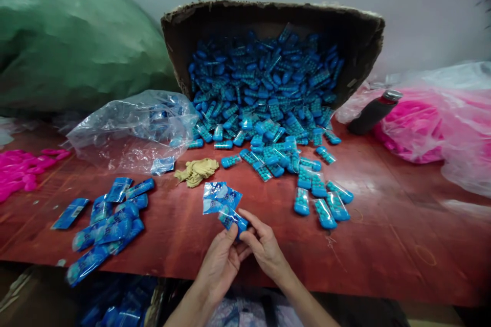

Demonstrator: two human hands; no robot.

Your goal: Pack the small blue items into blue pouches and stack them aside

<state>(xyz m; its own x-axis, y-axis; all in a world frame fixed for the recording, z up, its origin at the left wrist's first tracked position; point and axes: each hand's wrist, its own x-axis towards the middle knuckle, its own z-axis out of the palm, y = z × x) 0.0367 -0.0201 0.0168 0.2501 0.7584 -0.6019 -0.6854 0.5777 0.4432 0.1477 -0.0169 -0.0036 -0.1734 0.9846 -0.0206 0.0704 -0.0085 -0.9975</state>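
In front of me both hands grip a small blue printed packet (pixel 232 220), shaped like a bottle in a printed sleeve. My left hand (pixel 220 260) pinches its lower end with the thumb on top. The fingers of my right hand (pixel 266 248) close on its right side. Just beyond it, flat blue printed sleeves (pixel 218 196) lie on the red table (pixel 276 260). Several clear bottles (pixel 326 212) with turquoise pellets and blue ends lie to the right. Blue printed packets (pixel 113 230) are heaped at the left.
A tipped cardboard box (pixel 171 36) spills many bottles onto the table. A crumpled yellow cloth (pixel 197 172) and a clear plastic bag (pixel 111 135) lie left of centre. A dark flask (pixel 372 112) and bagged pink pieces (pixel 414 125) stand right; pink pieces (pixel 26 171) lie far left.
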